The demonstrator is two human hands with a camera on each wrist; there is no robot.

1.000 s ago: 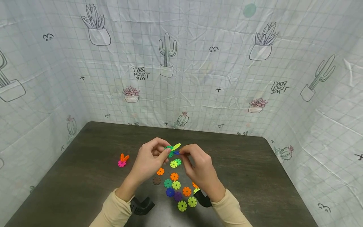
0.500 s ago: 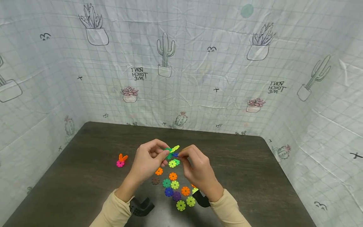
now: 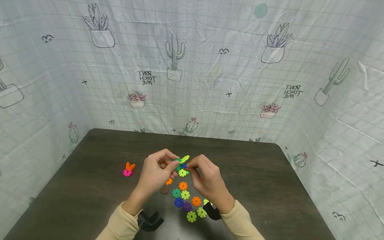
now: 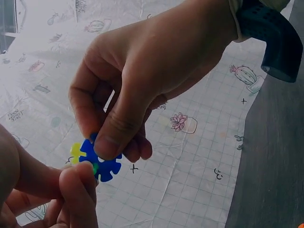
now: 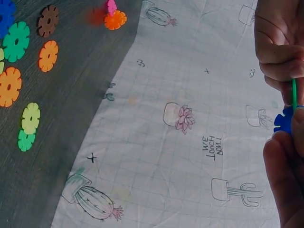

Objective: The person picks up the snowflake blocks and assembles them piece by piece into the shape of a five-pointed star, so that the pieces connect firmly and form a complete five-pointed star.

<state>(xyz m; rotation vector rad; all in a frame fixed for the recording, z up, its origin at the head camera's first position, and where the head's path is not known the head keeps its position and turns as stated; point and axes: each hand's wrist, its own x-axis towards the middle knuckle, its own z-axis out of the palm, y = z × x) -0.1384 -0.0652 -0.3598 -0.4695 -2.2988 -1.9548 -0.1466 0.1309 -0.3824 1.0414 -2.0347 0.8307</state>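
Observation:
In the head view my left hand (image 3: 156, 169) pinches a green notched disc (image 3: 178, 167) between thumb and fingers. A yellow-green disc (image 3: 185, 158) stands up at a slant beside that green one and looks joined to it. My right hand (image 3: 209, 174) pinches a blue notched disc (image 4: 112, 167) from the other side. The two hands meet just above the table. In the right wrist view the green disc shows edge-on against the blue disc (image 5: 283, 122); fingers hide how far their slots overlap.
Loose notched discs lie below the hands, among them orange (image 3: 196, 201), purple (image 3: 187, 206), brown (image 3: 164, 190) and yellow-green (image 3: 191, 216). A pink disc (image 3: 127, 173) with two orange ones attached stands at the left. A printed cloth (image 3: 204, 73) surrounds the dark table (image 3: 255, 186).
Both hands have come down slightly, still holding their discs. The blue disc sits closer against the green one. The head view has shifted a little; the discs on the table stay put.

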